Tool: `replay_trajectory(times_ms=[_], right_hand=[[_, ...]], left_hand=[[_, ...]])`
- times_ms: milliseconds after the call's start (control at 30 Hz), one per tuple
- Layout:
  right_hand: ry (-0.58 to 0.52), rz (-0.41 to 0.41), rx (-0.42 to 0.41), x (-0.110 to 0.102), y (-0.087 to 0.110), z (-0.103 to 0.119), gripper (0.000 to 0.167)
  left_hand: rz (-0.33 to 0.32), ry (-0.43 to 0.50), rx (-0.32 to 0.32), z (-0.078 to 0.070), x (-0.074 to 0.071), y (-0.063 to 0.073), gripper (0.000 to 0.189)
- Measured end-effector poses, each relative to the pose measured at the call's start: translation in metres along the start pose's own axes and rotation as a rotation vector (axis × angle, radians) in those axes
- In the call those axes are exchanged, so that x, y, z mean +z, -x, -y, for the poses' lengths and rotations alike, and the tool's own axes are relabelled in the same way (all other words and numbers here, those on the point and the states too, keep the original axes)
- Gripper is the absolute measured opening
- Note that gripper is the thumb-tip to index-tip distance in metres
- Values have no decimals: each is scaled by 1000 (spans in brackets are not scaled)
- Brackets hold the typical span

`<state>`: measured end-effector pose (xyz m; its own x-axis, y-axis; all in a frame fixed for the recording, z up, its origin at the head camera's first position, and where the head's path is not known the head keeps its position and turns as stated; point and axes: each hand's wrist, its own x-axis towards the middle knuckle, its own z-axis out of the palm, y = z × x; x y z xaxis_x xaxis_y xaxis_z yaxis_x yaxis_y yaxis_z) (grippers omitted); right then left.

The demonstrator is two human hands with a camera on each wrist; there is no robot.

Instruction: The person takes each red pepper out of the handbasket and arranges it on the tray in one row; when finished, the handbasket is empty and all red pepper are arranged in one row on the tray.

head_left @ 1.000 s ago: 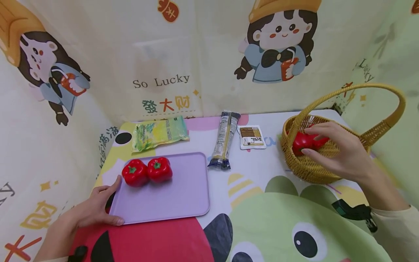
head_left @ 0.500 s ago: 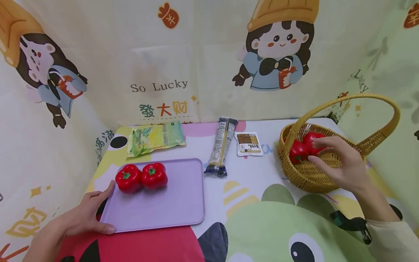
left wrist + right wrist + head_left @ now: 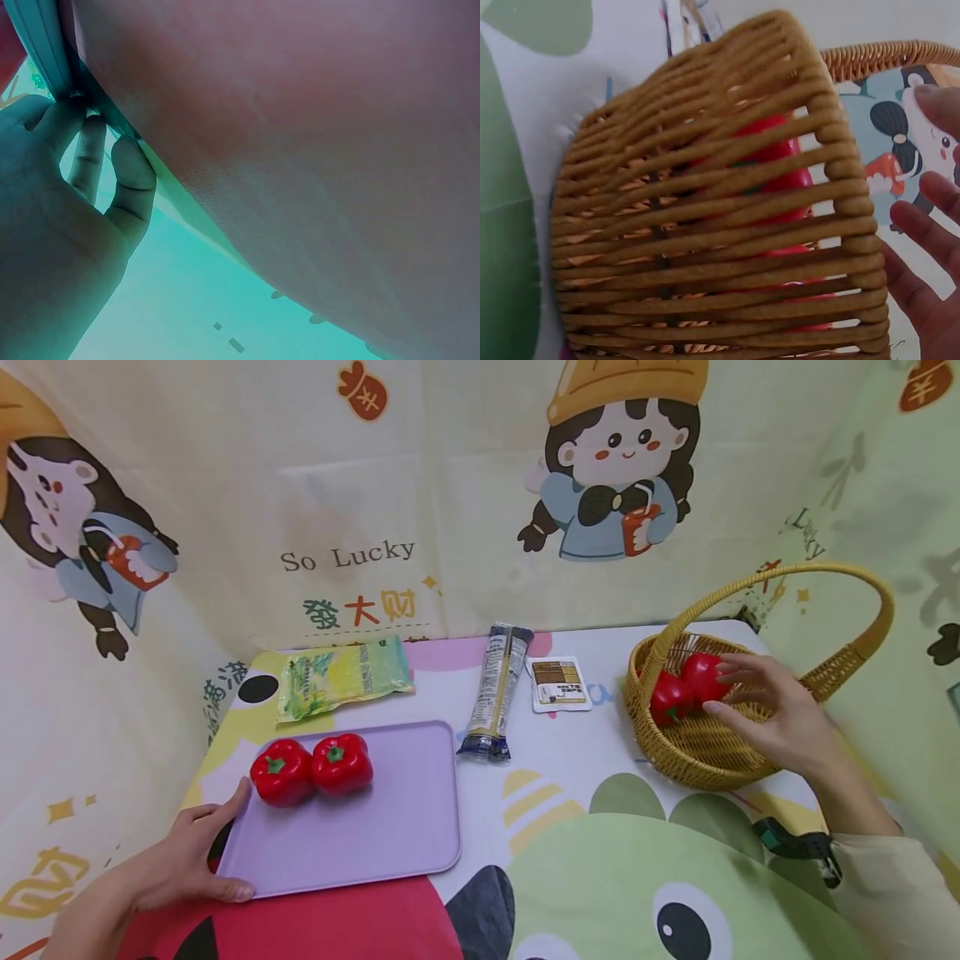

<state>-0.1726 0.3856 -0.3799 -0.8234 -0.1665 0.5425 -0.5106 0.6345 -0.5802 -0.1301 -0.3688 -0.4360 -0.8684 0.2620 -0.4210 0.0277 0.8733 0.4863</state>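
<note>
- Left hand [image 3: 187,853]: fingers bent against the left edge of the tray [image 3: 408,802], grasping it, as a second ago
- Tray peppers [image 3: 281,773]: two, side by side toward the far left corner; unchanged
- Basket peppers [image 3: 670,697]: two, inside the basket [image 3: 658,753]; showing more fully now
- Right hand [image 3: 787,718]: drawn back slightly, over the basket; fingers released, parted; both peppers there seem to lie free

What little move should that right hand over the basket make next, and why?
Probably lift clear: the right hand looks open and holds nothing, two red peppers lie in the basket, and two more peppers sit on the purple tray, whose edge the left hand holds.
</note>
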Motion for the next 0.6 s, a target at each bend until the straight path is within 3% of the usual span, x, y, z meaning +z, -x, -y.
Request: replay_trajectory(times_ms=[300,600], right_hand=[[84,107,141,2,-15,-8,66],[181,190,154,5,-27,-13,58]], left_hand=[[-13,7,22,1,0,4,136],[-15,2,23,0,0,2,137]])
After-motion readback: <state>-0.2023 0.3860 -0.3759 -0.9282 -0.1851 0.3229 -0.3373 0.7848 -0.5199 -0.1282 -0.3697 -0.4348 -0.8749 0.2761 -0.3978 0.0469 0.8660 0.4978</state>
